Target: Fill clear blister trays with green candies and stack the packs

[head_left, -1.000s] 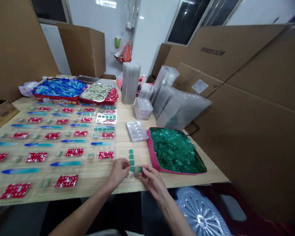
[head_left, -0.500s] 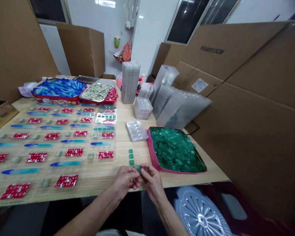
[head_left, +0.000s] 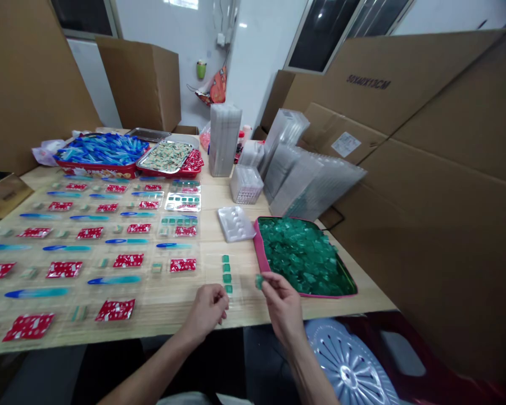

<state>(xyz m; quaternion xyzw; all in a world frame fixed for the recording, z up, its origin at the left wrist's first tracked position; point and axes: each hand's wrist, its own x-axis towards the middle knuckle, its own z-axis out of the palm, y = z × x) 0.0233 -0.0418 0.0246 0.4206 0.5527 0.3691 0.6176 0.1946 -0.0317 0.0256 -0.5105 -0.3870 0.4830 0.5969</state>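
head, green square (head_left: 258,282), fingertip-held, right grip (head_left: 285,306)

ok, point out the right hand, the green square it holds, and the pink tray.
Right hand (head_left: 285,306): head view, middle of the hand.
Green square (head_left: 258,282): head view, its exposed part.
Pink tray (head_left: 260,248): head view, outside of its left wall.

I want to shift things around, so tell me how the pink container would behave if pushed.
The pink container is probably heavy for its size, being heaped with green pieces. It seems unlikely to tip, since it is wide and low. The top ones might slide, as they lie loose.
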